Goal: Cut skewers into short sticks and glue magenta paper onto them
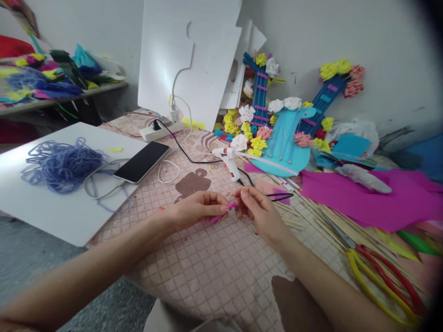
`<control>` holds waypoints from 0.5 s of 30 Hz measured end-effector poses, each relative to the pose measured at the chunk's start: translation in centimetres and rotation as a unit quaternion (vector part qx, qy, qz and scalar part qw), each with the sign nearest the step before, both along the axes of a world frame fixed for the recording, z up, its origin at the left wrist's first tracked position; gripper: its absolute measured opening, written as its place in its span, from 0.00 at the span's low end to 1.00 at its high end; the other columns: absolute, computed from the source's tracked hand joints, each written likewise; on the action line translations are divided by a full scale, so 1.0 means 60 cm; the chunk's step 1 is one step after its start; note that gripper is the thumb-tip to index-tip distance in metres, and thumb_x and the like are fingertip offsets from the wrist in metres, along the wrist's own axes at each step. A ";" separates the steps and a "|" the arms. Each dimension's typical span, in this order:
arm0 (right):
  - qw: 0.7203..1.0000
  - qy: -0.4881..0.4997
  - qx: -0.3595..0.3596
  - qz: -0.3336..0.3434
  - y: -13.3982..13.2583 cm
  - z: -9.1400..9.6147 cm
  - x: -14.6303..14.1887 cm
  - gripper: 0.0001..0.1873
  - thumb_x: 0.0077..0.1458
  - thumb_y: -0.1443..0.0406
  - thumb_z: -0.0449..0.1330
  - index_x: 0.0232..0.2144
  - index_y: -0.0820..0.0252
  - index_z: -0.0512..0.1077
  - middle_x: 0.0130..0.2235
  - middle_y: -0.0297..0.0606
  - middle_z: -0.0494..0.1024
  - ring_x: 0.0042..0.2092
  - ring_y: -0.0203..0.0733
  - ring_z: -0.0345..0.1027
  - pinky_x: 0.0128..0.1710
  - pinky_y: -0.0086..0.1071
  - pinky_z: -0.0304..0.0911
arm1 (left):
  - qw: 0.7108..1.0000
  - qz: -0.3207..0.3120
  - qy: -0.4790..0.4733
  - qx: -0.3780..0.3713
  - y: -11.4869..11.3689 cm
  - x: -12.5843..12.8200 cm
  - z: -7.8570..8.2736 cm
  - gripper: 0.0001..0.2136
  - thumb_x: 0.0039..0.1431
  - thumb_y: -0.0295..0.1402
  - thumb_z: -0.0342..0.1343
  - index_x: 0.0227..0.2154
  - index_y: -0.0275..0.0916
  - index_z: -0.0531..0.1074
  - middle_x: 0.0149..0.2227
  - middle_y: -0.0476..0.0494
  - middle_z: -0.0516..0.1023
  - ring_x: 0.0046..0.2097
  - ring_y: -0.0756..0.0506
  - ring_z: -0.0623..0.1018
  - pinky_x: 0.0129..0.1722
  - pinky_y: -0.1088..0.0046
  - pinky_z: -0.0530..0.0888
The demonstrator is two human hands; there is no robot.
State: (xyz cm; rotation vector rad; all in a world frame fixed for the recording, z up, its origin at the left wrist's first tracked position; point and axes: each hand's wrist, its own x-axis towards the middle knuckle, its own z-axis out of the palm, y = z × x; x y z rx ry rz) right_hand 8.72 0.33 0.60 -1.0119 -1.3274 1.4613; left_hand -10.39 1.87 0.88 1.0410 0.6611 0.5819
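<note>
My left hand (204, 207) pinches a thin, twisted magenta strip (215, 220), which looks like crepe paper. One end of the strip slants down below the fingers, and the other sticks up past the thumb. Close on its right, the curled fingers of my right hand (258, 207) meet that upper end; the fingertips partly hide the contact. Just beyond both hands a white glue gun (229, 162) rests on the patterned tablecloth (214, 258).
Scissors with red and yellow handles (380, 281) lie at right among thin wooden sticks (321, 221), near magenta paper (408, 198). Flower-decorated cardboard guitar shapes (285, 138) lean on the wall. At left are a phone (141, 161) and blue yarn (65, 163) on white board.
</note>
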 end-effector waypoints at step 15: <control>0.997 -0.049 0.020 -0.050 -0.024 0.011 0.029 0.08 0.56 0.59 0.58 0.36 0.58 0.69 0.26 0.28 0.68 0.25 0.30 0.61 0.24 0.27 0.58 | 0.999 -0.002 0.019 0.033 -0.008 0.022 0.010 0.08 0.49 0.31 0.64 0.30 0.33 0.72 0.27 0.51 0.73 0.29 0.54 0.68 0.30 0.77 0.63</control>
